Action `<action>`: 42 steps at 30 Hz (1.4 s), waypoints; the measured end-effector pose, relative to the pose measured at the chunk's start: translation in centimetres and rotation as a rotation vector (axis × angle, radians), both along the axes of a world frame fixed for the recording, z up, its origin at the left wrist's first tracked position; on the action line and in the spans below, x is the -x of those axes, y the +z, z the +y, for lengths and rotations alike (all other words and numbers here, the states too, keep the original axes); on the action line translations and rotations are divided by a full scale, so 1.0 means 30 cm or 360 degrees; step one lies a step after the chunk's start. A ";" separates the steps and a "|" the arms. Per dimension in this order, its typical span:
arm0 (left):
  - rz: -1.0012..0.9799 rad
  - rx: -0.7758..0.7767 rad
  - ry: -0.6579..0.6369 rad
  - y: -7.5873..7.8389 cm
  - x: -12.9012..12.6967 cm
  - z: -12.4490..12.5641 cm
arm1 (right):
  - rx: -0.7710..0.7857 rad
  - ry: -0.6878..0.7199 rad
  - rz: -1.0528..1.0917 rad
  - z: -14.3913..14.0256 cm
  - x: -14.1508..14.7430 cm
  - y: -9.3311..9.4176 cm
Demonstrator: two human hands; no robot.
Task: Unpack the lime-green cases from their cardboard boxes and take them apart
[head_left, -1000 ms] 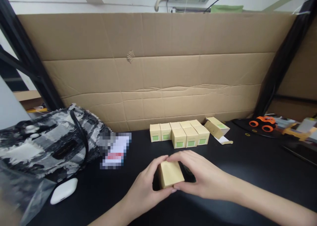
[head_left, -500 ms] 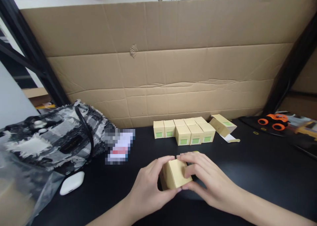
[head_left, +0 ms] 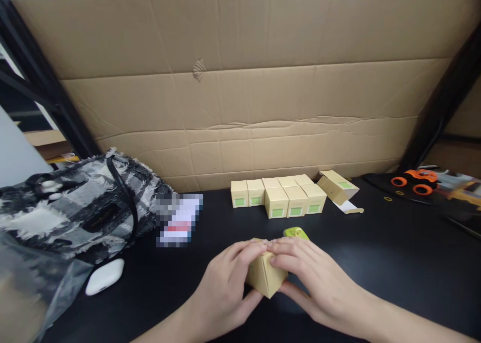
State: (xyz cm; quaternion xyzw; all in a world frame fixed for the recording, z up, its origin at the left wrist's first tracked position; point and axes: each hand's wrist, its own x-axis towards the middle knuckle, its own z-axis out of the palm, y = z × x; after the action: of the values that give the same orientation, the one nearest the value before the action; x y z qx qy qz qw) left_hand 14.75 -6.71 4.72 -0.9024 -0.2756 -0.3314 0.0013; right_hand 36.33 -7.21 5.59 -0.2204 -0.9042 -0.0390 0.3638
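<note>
Box (head_left: 268,279), small and tan, is grasped by my left hand (head_left: 227,283) and right hand (head_left: 313,278), fingers curled over its top, well short of the back edge of the black desk (head_left: 216,223). I cannot tell whether it touches the surface. To the left lies a white case (head_left: 105,277). Just beyond my right hand is a green object (head_left: 295,232), partly hidden. Farther off, similar boxes (head_left: 277,198) stand grouped near the back edge, beside an open box (head_left: 334,184); an orange toy car (head_left: 420,177) sits toward the back right corner.
</note>
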 end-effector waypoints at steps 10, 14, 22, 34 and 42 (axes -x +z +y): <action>-0.0039 0.0257 0.0350 0.038 0.013 0.017 | -0.0114 0.0171 0.0169 -0.030 -0.016 0.013; -0.0009 0.0230 0.0329 0.035 0.021 0.030 | 0.0355 0.0285 0.0258 -0.039 -0.015 0.025; -0.0233 -0.0004 -0.0053 -0.012 0.020 0.042 | -0.0514 0.0008 -0.0505 0.007 -0.031 0.025; 0.0030 -0.0103 -0.0237 0.024 0.007 0.030 | -0.0196 -0.0276 -0.0051 0.026 0.008 -0.009; -0.0174 0.0041 -0.0174 -0.008 0.028 0.060 | 0.0841 -0.0005 0.0580 0.017 -0.008 0.008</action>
State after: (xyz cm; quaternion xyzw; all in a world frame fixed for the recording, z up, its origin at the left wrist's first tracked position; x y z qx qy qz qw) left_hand 13.90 -4.93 4.47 -0.8965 -0.2297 -0.3763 -0.0434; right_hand 36.57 -6.68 5.82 -0.3121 -0.8026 0.2366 0.4499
